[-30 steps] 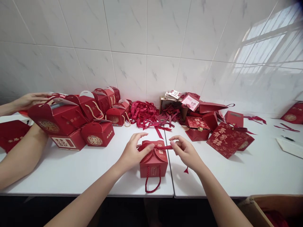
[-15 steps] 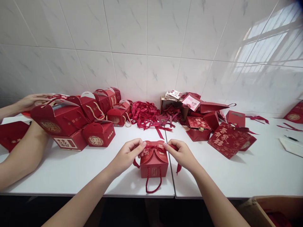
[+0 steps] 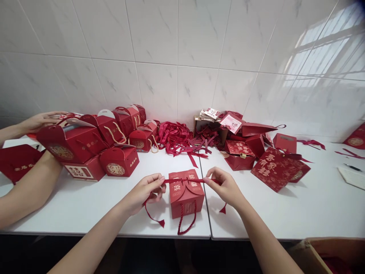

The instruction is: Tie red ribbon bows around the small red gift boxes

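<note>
A small red gift box (image 3: 187,196) with gold lettering stands upright on the white table, its curved top flaps folded together. A dark red ribbon (image 3: 185,180) runs taut across the top, crossing at the middle of the flaps. My left hand (image 3: 149,190) is closed on the ribbon just left of the box, and a loose tail hangs below it. To the right, my right hand (image 3: 222,184) pinches the other side of the ribbon, its end dangling beneath. A twisted cord handle (image 3: 188,227) droops down the box's front onto the table.
Finished-looking red boxes (image 3: 119,160) are stacked on the left, near another person's arm (image 3: 31,186). Red ribbons (image 3: 173,139) lie heaped by the wall. Red paper bags (image 3: 270,169) and a pen (image 3: 353,167) are on the right. A cardboard box (image 3: 310,251) stands below the table edge.
My hands have moved apart, the left one farther out, drawing the ribbon straight across the box top. The box has shifted and turned slightly. The other person's hand has moved slightly.
</note>
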The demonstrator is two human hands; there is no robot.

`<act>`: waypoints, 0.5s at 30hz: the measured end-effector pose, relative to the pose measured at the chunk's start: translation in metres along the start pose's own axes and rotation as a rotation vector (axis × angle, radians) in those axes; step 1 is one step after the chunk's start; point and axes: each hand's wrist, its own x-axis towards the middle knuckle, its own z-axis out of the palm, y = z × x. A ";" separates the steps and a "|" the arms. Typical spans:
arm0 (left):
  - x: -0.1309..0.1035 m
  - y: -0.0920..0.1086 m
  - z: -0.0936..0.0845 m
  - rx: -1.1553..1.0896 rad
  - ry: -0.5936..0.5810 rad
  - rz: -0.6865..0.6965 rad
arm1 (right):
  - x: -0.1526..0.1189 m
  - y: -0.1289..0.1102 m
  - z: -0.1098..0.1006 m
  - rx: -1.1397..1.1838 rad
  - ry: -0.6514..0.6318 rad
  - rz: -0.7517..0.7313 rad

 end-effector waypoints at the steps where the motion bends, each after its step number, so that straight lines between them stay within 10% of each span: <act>1: 0.001 -0.001 -0.004 0.035 0.015 -0.030 | -0.001 -0.003 -0.004 -0.025 -0.007 -0.049; 5: 0.004 0.004 -0.022 0.281 -0.041 -0.176 | -0.006 -0.013 -0.016 -0.349 -0.068 -0.213; 10: 0.003 0.032 -0.017 0.371 -0.441 -0.184 | 0.002 -0.021 0.004 -0.579 0.332 -0.309; 15: 0.000 0.048 0.023 0.300 -0.220 0.108 | 0.012 -0.035 0.024 -0.183 0.280 -0.280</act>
